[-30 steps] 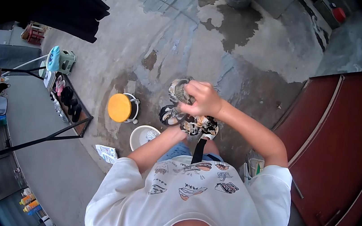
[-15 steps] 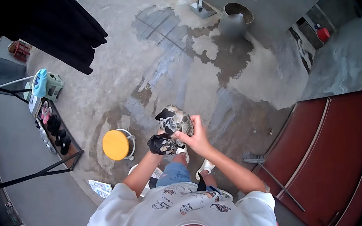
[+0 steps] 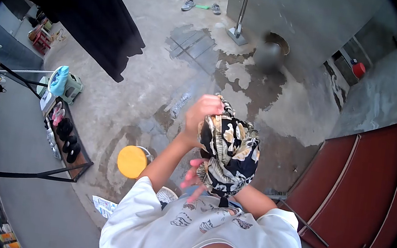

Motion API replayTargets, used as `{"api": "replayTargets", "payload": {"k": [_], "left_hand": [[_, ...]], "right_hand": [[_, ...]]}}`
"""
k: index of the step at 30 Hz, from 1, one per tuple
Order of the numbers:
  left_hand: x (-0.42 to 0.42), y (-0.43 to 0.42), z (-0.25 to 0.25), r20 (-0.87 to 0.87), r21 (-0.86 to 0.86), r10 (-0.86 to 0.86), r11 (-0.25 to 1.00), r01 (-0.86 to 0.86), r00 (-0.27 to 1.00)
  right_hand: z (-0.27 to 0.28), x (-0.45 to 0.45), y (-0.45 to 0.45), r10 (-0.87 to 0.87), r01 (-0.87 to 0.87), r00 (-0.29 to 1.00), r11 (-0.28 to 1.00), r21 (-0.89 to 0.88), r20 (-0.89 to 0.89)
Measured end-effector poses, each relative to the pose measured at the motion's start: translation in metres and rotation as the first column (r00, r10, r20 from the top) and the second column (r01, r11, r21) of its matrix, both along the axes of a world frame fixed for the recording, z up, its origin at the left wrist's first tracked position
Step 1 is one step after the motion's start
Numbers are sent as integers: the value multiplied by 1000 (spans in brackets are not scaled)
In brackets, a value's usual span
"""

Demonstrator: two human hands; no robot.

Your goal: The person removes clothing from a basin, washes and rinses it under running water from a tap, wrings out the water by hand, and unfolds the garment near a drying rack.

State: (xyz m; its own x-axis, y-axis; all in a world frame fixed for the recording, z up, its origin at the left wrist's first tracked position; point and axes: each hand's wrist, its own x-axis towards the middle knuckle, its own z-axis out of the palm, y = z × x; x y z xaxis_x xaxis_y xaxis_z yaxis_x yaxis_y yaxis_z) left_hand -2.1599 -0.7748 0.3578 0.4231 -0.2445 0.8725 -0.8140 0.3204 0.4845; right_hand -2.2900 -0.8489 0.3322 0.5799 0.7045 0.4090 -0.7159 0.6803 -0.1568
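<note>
A black floral-print cloth [image 3: 235, 151], with cream and yellow flowers, is bunched in front of my chest. Its exact kind does not show. My left hand [image 3: 205, 112] is closed on its upper left edge, somewhat blurred. From the lower left side of the cloth come the fingers of my right hand [image 3: 193, 179], spread apart and smeared a little by motion. The fabric covers the rest of that hand and the wrist; whether the hand is inside the cloth or behind it, I cannot tell.
A yellow-topped stool [image 3: 132, 162] stands left of my arms. Dark clothing [image 3: 106, 23] hangs at upper left above a shoe rack [image 3: 85, 164]. A red metal door [image 3: 350, 182] is on the right, a brush [image 3: 276, 194] beside it. The concrete floor has wet patches [image 3: 257, 89].
The cloth has come up closer and opened out from a small bundle. My left hand has moved up to its top edge; my right hand has gone from its right side to behind or within it.
</note>
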Motion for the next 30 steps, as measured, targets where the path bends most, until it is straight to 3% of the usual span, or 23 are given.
{"api": "replayTargets", "payload": {"k": [2,4,6,9,13,16,19,20,22,24,26,28,30], "left_hand": [[-5,-4,22,157,-44,64,997,-57,985],[-4,-6,40,326,-106,40,994,-6,945],[-10,-6,65,498,-149,39,988,41,866],[-35,-7,102,621,-245,171,969,-18,765],[-56,-39,128,625,-590,465,807,-11,627],[-59,-52,140,759,-506,375,854,121,532],[-62,-75,136,785,-512,417,853,101,458],[-63,-81,133,798,-500,414,861,98,438],[-66,-80,128,852,-247,227,969,-19,472],[-57,-91,127,890,-224,240,971,-87,387],[-47,-103,123,900,-333,346,938,-93,265],[-51,-105,113,889,-293,333,941,-168,315],[-56,-105,106,875,-238,310,944,-227,371]], "right_hand": [[9,-2,-7,-30,28,999,998,-64,-30],[17,1,-23,-102,89,994,967,-237,-43],[23,10,-42,-195,178,981,859,-480,14],[29,28,-66,-189,262,965,620,-740,183],[33,42,-88,-135,362,932,418,-833,338],[38,51,-111,-95,387,921,354,-851,379],[39,54,-128,-87,364,929,400,-841,360],[38,54,-131,-94,342,937,455,-822,338],[34,51,-136,-125,256,965,644,-721,231],[31,41,-135,-103,120,993,875,-469,61],[26,31,-129,29,-33,999,992,-118,-38],[22,22,-118,254,-244,967,949,199,-22],[23,16,-106,523,-513,846,751,415,100]]}}
